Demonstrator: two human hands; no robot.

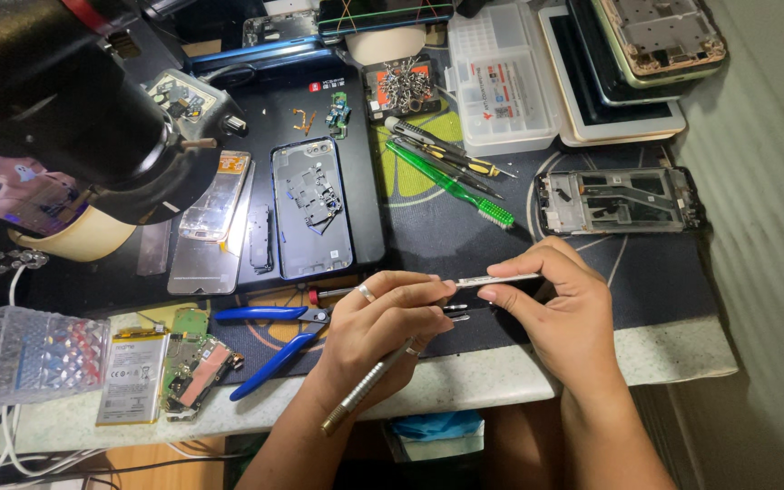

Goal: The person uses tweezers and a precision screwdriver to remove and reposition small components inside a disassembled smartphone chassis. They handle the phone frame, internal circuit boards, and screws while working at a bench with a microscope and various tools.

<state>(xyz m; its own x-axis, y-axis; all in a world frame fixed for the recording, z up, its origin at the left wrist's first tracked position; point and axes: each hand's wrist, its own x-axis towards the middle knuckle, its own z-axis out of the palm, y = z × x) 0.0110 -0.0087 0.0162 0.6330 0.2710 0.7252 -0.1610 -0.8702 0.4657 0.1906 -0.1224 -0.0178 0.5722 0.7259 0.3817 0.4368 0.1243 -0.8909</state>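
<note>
My left hand [383, 327] and my right hand [560, 313] meet at the near edge of the dark work mat [655, 272]. Between their fingertips they pinch a thin silvery strip [492, 280], held level. My left hand also grips a slim metal tool handle [365, 386] that slants down toward me. A ring sits on a left finger. An opened blue phone back shell [312, 209] lies just beyond my left hand.
Blue-handled pliers [269, 340], a battery [132, 377] and a circuit board [194, 367] lie at the left. A phone mid-frame [619, 201], green toothbrush [451, 186], screwdrivers [446, 152], plastic parts box [501, 82] and stacked phone frames [664, 41] sit beyond. A microscope body [56, 100] looms top left.
</note>
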